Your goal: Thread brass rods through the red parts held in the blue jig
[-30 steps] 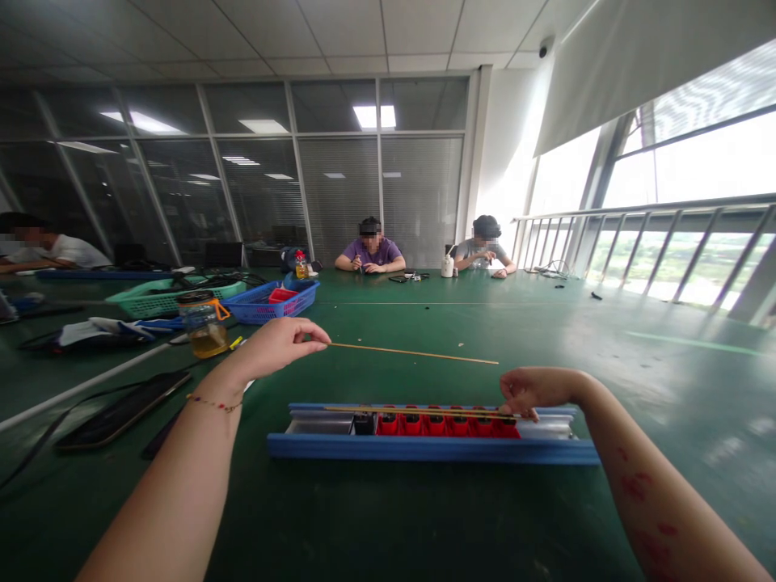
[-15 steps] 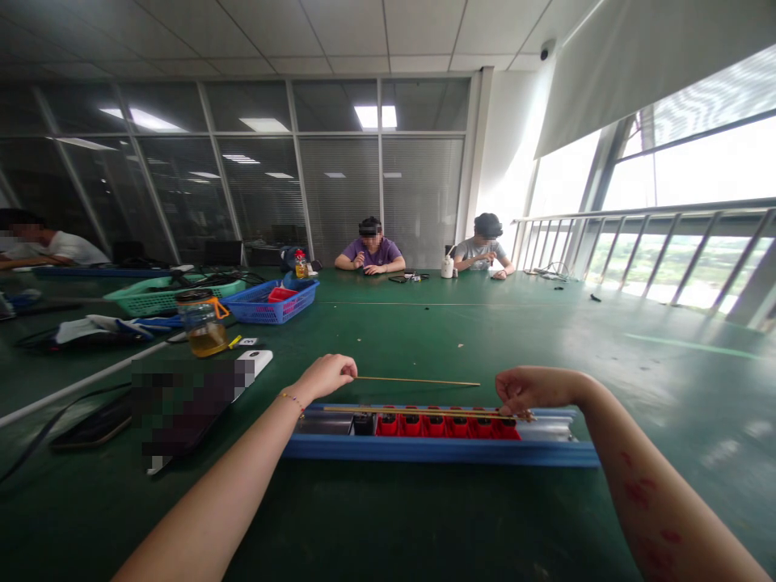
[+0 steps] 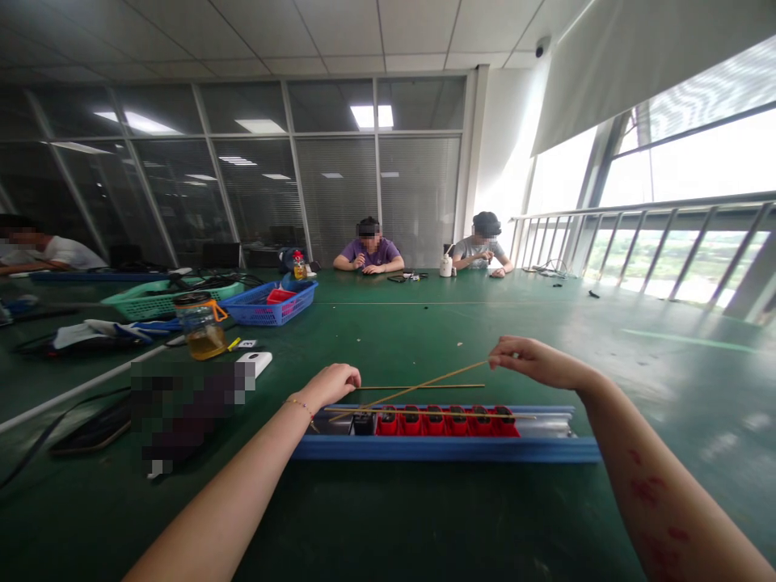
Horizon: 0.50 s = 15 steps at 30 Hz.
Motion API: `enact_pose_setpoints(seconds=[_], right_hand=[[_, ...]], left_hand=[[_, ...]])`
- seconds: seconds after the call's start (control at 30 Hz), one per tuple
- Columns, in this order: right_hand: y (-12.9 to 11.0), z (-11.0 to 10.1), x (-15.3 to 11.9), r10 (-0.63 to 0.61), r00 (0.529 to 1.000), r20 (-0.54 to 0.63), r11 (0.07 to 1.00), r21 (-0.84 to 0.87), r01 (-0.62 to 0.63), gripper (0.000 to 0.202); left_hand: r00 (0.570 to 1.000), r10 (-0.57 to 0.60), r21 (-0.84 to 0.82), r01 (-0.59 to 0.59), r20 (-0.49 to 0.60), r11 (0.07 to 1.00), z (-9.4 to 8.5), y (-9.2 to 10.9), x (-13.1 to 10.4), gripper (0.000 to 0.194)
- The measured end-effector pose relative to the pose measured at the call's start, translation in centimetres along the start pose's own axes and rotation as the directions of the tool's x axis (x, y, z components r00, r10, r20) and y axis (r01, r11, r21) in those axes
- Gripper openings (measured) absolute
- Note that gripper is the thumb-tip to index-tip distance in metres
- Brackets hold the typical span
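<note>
A blue rail (image 3: 449, 449) with a silvery inside lies across the table in front of me. Several red holders (image 3: 435, 428) with black tops sit in it, with a black block (image 3: 364, 424) at their left. One thin stick (image 3: 515, 416) rests lengthwise over the holders. My right hand (image 3: 515, 356) pinches the right end of a second stick (image 3: 436, 379), which slants down left over the rail. Beyond the rail, my left hand (image 3: 336, 383) has its fingers closed at the left end of a third stick (image 3: 430, 386).
Left of the rail are a blurred-out dark item, a phone (image 3: 90, 424) and a jar (image 3: 203, 331). Farther back stand a blue basket (image 3: 272, 311) and a green basket (image 3: 145, 303). Two people sit across the table, another at the far left.
My right hand has risen away from the rail, lifting the right end of one stick so that it now slants. The stick at my left hand sits slightly lower in view.
</note>
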State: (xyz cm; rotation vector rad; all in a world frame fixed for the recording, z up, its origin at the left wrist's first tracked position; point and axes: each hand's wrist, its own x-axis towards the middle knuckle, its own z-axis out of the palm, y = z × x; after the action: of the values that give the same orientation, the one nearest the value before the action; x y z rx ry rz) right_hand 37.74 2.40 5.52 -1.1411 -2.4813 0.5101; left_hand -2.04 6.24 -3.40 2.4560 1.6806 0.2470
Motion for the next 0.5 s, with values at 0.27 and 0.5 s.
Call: enact_pose_setpoints(seconds=[0.27, 0.5], right_hand=[[2.6, 0.3, -0.2, 0.135, 0.990, -0.030, 0.991, 0.012, -0.135, 0.049], [5.3, 4.4, 1.8, 0.191, 0.978, 0.084, 0.981, -0.038, -0.188, 0.040]], left_hand=[[0.999, 0.003, -0.019, -0.004, -0.033, 1.000, 0.1, -0.3, -0.1, 0.017], [0.999, -0.019, -0.044, 0.017, -0.044, 0.999, 0.2, -0.1, -0.2, 0.039]])
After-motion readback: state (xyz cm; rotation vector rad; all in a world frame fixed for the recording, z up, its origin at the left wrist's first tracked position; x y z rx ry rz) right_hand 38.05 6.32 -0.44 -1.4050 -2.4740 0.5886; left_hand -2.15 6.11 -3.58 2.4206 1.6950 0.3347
